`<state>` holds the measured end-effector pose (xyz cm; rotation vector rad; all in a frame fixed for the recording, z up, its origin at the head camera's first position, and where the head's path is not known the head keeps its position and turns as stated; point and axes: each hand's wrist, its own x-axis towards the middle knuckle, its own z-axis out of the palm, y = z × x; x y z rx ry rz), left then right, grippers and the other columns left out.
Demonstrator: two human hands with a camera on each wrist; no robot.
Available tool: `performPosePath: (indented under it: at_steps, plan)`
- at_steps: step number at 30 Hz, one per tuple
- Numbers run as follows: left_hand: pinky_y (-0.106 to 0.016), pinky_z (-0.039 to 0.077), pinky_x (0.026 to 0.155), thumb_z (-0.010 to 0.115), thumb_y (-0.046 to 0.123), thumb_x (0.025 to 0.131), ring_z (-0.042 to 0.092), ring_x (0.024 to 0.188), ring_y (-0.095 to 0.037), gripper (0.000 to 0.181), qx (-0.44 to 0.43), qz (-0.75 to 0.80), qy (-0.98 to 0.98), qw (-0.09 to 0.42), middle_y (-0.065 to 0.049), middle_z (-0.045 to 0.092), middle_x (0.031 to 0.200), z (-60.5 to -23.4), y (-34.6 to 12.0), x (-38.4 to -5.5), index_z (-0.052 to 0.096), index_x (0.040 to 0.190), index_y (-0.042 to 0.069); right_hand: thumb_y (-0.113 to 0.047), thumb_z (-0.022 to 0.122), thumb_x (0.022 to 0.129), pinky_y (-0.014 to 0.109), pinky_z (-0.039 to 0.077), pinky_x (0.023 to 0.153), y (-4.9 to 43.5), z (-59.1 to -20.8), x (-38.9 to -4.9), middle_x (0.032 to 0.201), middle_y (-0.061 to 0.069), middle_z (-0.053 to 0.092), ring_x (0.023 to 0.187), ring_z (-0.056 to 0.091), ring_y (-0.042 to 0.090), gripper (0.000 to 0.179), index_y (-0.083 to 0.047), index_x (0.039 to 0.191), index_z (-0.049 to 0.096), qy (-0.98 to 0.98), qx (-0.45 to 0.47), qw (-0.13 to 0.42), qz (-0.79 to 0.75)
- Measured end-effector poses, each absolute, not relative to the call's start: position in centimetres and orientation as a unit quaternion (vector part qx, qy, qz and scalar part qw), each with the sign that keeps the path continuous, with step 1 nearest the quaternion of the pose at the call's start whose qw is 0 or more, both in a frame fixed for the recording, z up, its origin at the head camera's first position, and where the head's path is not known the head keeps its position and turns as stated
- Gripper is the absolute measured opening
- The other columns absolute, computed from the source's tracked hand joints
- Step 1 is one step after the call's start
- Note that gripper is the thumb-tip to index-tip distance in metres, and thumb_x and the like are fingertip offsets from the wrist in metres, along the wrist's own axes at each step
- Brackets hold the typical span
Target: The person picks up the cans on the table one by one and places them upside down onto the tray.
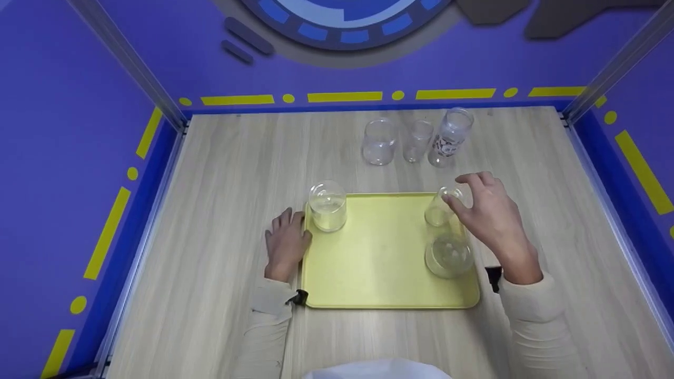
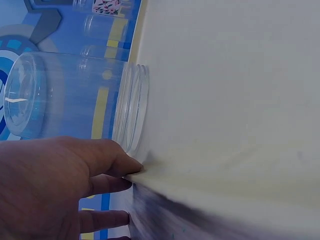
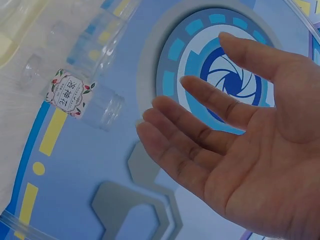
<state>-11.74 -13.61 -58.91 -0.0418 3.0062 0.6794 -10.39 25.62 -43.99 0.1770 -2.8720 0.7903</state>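
My left hand lies at the left edge of a yellow tray, its thumb touching the rim and its other fingers straight on the table outside. Beside it, a clear jar stands on the tray's back left corner; the left wrist view shows its threaded mouth turned down. My right hand is raised over the tray's back right corner, fingers spread and nothing between them. Close by its thumb stands a small clear glass. A wider clear jar sits on the tray in front of that glass.
Behind the tray, toward the back right of the table, stand a wide clear jar, a slim clear glass and a tall clear bottle with a floral label. Blue printed panels enclose the wooden table.
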Motion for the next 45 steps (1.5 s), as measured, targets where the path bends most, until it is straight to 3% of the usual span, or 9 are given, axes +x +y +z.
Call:
performPosePath:
  at_steps: [14,32,45]
  plan:
    - [-0.071,0.037,0.108,0.061,0.023,0.099,0.04,0.145,-0.044,0.047,-0.015,0.218,0.975,0.028,-0.019,0.044,0.161,-58.9,-13.7,-11.8,0.062,0.144,0.011,-0.021,0.077,0.099,0.073,0.045,0.091,27.4,-43.8,-12.8,0.138,0.036,0.051,0.127,0.048,0.055,0.056,0.009,0.141,0.055,-0.96,0.036,0.09,0.262]
    - [-0.071,0.036,0.11,0.061,0.024,0.099,0.039,0.145,-0.044,0.048,-0.017,0.22,0.975,0.034,-0.019,0.043,0.161,-58.6,-13.6,-11.8,0.06,0.146,0.011,-0.028,0.072,0.102,0.075,0.041,0.098,28.7,-43.9,-16.4,0.149,0.04,0.04,0.136,0.039,0.057,0.069,0.01,0.153,0.043,-0.965,0.01,0.042,0.259]
    - [-0.072,0.037,0.108,0.062,0.022,0.098,0.042,0.143,-0.044,0.046,-0.012,0.217,0.976,0.022,-0.019,0.046,0.159,-58.9,-13.5,-11.8,0.062,0.143,0.011,-0.028,0.071,0.102,0.074,0.039,0.098,29.2,-43.9,-18.7,0.149,0.041,0.037,0.135,0.037,0.059,0.07,0.011,0.153,0.041,-0.965,0.006,0.03,0.259]
